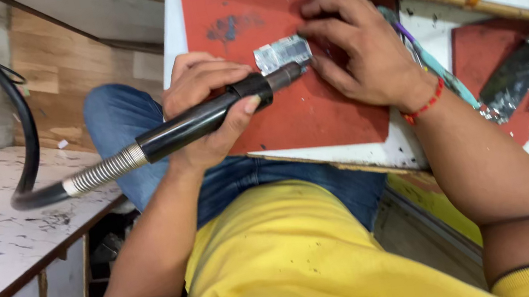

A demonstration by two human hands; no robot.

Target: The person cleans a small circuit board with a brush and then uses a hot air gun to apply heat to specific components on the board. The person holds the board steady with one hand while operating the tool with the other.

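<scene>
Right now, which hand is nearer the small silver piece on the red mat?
Right. The right hand presses its fingertips on the silver piece, pinning it to the red mat. The left hand sits just beside it, gripping the black tool whose tip meets the piece.

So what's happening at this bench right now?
A person in a yellow shirt sits at a white workbench. The left hand grips a black handpiece on a flexible shaft, its tip against a small silvery piece. The right hand presses that piece flat on a red mat. Other bits lie further right.
</scene>
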